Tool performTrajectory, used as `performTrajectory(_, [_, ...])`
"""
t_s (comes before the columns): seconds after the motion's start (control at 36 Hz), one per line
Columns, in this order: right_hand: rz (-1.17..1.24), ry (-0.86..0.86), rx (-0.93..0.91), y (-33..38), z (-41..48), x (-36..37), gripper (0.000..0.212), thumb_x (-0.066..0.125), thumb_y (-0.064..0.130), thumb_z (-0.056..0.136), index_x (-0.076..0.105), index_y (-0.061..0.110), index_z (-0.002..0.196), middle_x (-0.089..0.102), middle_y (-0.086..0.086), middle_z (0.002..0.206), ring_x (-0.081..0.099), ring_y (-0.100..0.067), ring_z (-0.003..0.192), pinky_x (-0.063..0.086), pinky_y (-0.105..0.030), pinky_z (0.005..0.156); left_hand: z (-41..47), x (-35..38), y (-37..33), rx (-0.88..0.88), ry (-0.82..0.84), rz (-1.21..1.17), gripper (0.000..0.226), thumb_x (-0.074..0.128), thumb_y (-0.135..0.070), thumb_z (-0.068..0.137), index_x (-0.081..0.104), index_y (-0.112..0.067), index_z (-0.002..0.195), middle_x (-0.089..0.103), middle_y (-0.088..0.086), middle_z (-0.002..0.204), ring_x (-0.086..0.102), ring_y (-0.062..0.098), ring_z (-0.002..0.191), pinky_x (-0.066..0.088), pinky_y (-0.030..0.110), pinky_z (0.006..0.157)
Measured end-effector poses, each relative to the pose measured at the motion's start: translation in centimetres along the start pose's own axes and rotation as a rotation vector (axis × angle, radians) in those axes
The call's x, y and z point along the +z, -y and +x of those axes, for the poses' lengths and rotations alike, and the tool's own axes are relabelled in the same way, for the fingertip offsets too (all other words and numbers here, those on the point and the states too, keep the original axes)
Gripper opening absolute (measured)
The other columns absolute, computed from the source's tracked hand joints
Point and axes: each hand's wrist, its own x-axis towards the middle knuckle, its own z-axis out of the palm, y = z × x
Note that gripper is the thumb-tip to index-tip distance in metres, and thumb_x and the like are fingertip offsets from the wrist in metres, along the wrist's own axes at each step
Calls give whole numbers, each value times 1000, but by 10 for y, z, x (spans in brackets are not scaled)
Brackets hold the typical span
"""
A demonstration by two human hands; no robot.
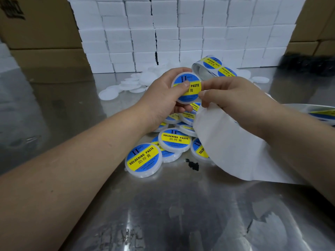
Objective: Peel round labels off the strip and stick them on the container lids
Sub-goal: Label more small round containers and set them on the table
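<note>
I take the pile of labelled lids point(175, 140) in the middle of the steel surface point(163, 214) as my mark. Just above that pile and towards its far side, my left hand point(163, 95) holds one white lid point(184, 102) up on edge, face toward me. My fingers point(175, 71) curl over its top rim, and my thumb presses flat on the blue and yellow round label point(193, 88) that covers its face.

My right hand point(228, 95) is above the right side of the pile. Its fingers are curled and grip the top end of the white strip point(226, 145), and one fingertip touches the right edge of the held lid. The strip hangs down from that hand, drapes over the right part of the pile and trails onto the surface toward me.

Beyond the pile lies the label roll point(212, 64), with round labels showing on its outer turn. To the far left of the pile a scatter of plain white lids point(126, 86) lies flat. At the near edge of the pile sits a small black scrap point(193, 164); I cannot tell what it is. Behind everything rises a wall of white foam blocks point(172, 33), with cardboard boxes point(41, 29) to its left.
</note>
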Motion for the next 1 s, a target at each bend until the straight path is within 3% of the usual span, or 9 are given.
performTrajectory(0.19, [-14,10,18,-2,1,0,15,58,14,86,69,24,86,57,10,55,47,5,41,33,-5,41,-2,0,-1,28,-20,89,25,43,-15,97,51,-39,99,61,0,87,63,12,52,48,18,49])
performTrajectory(0.36, [-21,-3,55,-7,4,1,16,59,18,85,70,30,81,58,8,61,48,-2,51,40,-14,55,-1,3,-3,65,-98,209,25,43,-15,96,49,-39,100,58,-6,90,63,9,49,49,18,48])
performTrajectory(0.5, [-72,-58,63,-8,4,3,21,60,21,84,66,32,68,57,11,53,46,4,43,37,-4,45,-1,8,-1,84,-177,321,24,43,-19,95,48,-42,101,54,-13,91,62,4,47,53,28,53])
performTrajectory(0.61, [-178,-123,53,-8,5,-3,22,59,25,86,64,15,67,51,18,38,41,3,31,29,-6,34,1,1,-2,86,-319,329,22,41,-18,96,48,-37,106,52,-12,96,62,3,47,44,14,44])
performTrajectory(0.67, [-180,-146,49,-8,7,-6,23,58,25,86,63,13,68,50,18,37,41,3,30,29,-7,33,1,-5,-5,77,-353,298,22,41,-16,96,48,-36,104,53,-12,92,62,4,47,42,14,42])
performTrajectory(0.83, [-187,-119,16,-8,5,-3,34,56,42,85,60,19,60,55,15,46,45,3,39,34,-6,40,-5,9,-11,109,-192,226,18,43,-18,96,48,-35,103,57,-9,87,60,9,46,46,23,47])
performTrajectory(0.92, [-259,-121,-45,-7,3,-2,34,59,41,83,60,9,72,60,-1,66,44,-3,48,39,-19,53,-9,14,-11,173,-146,286,14,41,-21,98,46,-33,104,54,-11,80,55,7,43,47,20,47])
performTrajectory(1.0, [-318,-158,-109,-6,3,-1,33,60,39,82,54,10,69,57,-10,72,45,-12,59,36,-28,60,-10,13,-11,220,-171,356,9,39,-26,98,47,-30,102,53,-11,76,51,3,45,49,26,54])
